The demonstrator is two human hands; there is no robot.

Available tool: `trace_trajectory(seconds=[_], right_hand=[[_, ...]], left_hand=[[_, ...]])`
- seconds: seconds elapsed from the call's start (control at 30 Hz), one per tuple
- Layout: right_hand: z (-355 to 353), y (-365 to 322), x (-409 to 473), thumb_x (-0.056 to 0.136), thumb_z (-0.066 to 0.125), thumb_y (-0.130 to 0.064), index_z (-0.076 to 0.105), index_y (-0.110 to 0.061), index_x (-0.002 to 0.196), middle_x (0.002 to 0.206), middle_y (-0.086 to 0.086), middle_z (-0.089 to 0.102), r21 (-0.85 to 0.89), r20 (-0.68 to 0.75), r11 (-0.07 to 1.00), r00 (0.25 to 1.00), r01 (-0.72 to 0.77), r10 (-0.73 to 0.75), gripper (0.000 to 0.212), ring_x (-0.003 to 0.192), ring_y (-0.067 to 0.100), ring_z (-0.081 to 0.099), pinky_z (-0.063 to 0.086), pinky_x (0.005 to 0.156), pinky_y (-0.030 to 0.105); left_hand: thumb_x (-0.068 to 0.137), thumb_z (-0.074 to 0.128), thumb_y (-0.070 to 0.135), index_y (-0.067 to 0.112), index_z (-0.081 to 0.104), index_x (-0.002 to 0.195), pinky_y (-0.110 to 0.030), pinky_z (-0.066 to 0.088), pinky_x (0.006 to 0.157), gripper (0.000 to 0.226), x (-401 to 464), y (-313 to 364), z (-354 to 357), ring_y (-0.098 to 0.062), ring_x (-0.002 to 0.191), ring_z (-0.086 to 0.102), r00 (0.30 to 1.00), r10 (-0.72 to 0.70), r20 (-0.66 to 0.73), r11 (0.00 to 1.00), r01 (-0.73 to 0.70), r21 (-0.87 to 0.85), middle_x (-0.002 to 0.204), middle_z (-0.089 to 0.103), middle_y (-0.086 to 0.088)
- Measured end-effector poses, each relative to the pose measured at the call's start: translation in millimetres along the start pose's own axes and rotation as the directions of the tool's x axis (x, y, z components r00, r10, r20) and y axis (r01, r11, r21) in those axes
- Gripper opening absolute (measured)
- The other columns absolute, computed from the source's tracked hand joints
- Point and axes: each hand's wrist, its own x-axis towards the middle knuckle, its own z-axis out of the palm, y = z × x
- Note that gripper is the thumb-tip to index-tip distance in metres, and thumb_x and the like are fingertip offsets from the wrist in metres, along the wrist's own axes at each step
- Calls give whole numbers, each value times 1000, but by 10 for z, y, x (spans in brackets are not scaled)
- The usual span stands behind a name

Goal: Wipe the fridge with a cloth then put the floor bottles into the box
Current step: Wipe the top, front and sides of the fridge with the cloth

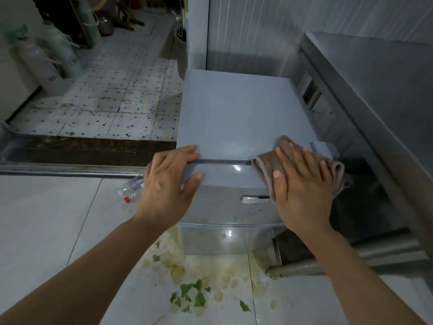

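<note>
Our right hand [302,184] presses flat on the folded brown cloth [271,165] at the front right corner of the small grey fridge [234,113]; our left hand [168,181] grips its front left corner. The clear plastic bottle [130,190] lies on the floor beside the fridge's left side, and the wet scraps underfoot could make us slip.

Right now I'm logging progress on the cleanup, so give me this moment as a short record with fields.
stage: wiping, bottles not yet collected
fridge: small grey unit, seen from above
cloth: brown, folded over the top front edge
right hand: flat, pressing the cloth
left hand: grips the top front left corner
bottle: clear, red cap, lying on the floor left of the fridge
box: not in view
</note>
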Motion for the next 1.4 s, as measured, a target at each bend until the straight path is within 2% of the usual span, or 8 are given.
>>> trace_trajectory(seconds=[0.23,0.43,0.6,0.73,0.83,1.0,1.2,1.4], right_hand=[[362,-797,-260,96,29,-40,53,-19,135,142,2,50,29,-243,997,968,67,-58,51,128,28,45,28,107,49],[678,-999,-251,96,38,-37,54,-22,133,136,-1,54,-19,-453,986,878,164,-154,43,124,25,49,28,105,49],[784,-471,-208,98,36,-34,52,-19,134,126,6,57,-78,-601,972,768,221,-223,42,118,26,48,27,104,46],[833,139,-230,99,31,-29,47,-15,137,131,14,52,-12,-665,988,737,151,-121,44,125,33,43,24,110,55],[878,472,-258,97,36,-20,38,-13,143,145,19,40,50,-707,993,706,105,-39,47,138,34,30,11,117,50],[888,648,-211,98,36,-20,26,-17,149,158,10,15,99,-724,986,690,131,-19,51,146,29,9,7,118,50],[1299,693,-259,97,27,-33,1,-27,151,157,0,-10,86,-759,991,651,106,-4,60,146,23,-9,-16,116,33],[2250,817,-722,99,19,-43,0,-26,151,157,3,-1,-57,-649,994,753,88,-104,58,145,28,-4,9,117,55]], left_hand=[[89,45,34,10,59,119,-21,26,101,41,-17,-217,78,-19,119,41,986,153,-72,979,-161,-121,131,54,1],[90,41,33,20,63,106,-28,34,97,31,-34,-329,153,-12,116,40,964,207,-164,956,-235,-177,123,57,10],[92,39,32,19,65,109,-19,29,89,34,-21,-413,254,-6,110,41,902,293,-316,939,-334,-81,115,57,14],[97,39,25,16,64,111,-35,37,96,30,-81,-374,405,-14,112,48,834,284,-474,943,-333,-21,120,59,3],[90,41,21,16,62,115,-53,25,107,33,-220,-283,595,-24,126,40,745,385,-545,921,-344,181,131,54,-2],[84,46,21,15,43,138,-53,8,113,54,-367,-226,939,-23,136,28,722,524,-452,847,-382,371,142,44,-2],[84,47,22,15,45,136,-53,11,110,53,-292,-268,1020,-21,132,29,657,551,-515,831,-377,408,137,48,-2],[82,46,22,17,42,138,-56,9,110,57,-307,-251,1027,-20,133,25,679,547,-490,830,-361,425,139,45,-1]])
